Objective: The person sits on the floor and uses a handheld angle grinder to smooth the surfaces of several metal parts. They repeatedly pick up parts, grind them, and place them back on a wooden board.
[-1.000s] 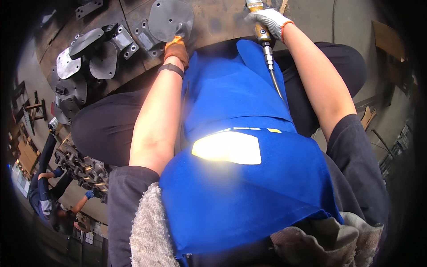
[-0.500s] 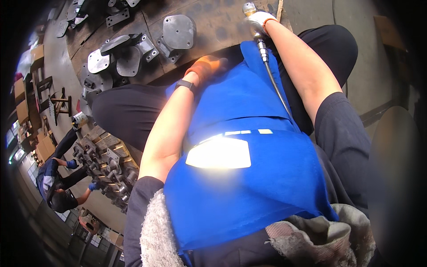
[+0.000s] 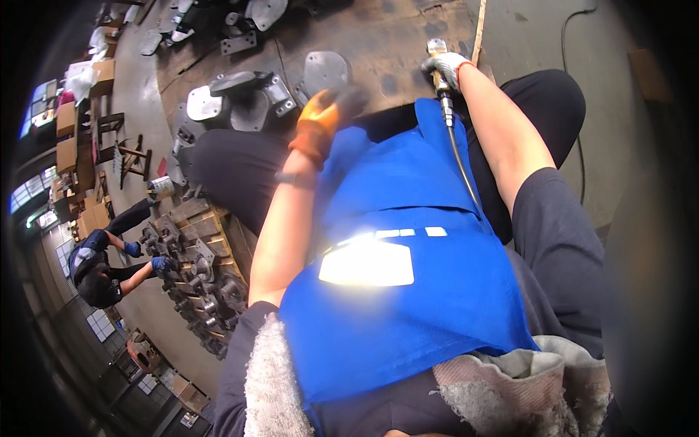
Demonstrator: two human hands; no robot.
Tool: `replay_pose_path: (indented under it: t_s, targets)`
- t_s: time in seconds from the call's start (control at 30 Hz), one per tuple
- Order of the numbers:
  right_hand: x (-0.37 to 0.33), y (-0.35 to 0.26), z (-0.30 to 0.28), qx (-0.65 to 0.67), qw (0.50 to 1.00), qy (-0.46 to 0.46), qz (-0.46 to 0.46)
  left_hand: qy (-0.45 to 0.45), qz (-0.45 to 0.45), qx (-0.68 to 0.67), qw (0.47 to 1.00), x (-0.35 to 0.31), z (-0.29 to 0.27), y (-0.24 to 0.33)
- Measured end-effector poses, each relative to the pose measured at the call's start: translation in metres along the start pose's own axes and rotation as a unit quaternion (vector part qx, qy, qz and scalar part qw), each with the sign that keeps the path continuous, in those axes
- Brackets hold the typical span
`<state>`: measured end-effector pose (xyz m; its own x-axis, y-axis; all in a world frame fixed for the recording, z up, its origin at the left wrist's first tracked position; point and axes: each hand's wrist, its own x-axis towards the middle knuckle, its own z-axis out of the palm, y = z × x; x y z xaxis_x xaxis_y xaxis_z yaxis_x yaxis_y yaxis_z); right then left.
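Note:
My right hand [image 3: 451, 67], in a white glove with a red-orange cuff, is wrapped round an air tool [image 3: 437, 48] with a brassy body. From the tool's near end a dark hose [image 3: 461, 154] runs down over my blue apron [image 3: 408, 175]. My left hand [image 3: 329, 113], in an orange glove with dark fingers, is raised at the near edge of the work table. Motion smears its fingers, so their pose is unclear. Just beyond it lies a grey metal bracket with a rounded plate [image 3: 327, 70], partly hidden. I cannot tell whether the hand touches it.
More metal brackets [image 3: 247, 109] are heaped to the left, with others [image 3: 239, 42] farther back on the wooden table [image 3: 393, 36]. A thin wooden stick [image 3: 479, 33] lies at its right edge. At left, another person [image 3: 98, 269] bends over a pallet of metal parts [image 3: 200, 273].
My left hand has risen from the apron's edge toward the rounded plate. My right hand still grips the air tool. The whole view has shifted, so the table sits lower and farther right.

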<state>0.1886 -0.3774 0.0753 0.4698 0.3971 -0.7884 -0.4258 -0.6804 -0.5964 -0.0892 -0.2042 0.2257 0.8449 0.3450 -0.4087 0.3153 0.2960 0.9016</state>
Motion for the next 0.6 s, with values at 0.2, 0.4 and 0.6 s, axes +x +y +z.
replay_pose_path:
  t_s: [0.2,0.4,0.6]
  targets:
    - [-0.099,-0.049,0.009,0.295,0.949,-0.052,-0.092,0.042,0.218,-0.100,0.970,-0.094,-0.069,0.073]
    - [-0.193,-0.099,-0.028,0.453,0.839,-0.197,-0.230,-0.090,0.323,-0.324,0.885,-0.168,-0.165,0.097]
    - [-0.276,-0.074,-0.075,0.389,0.798,-0.257,-0.382,0.049,0.176,-0.412,0.893,-0.088,-0.169,0.000]
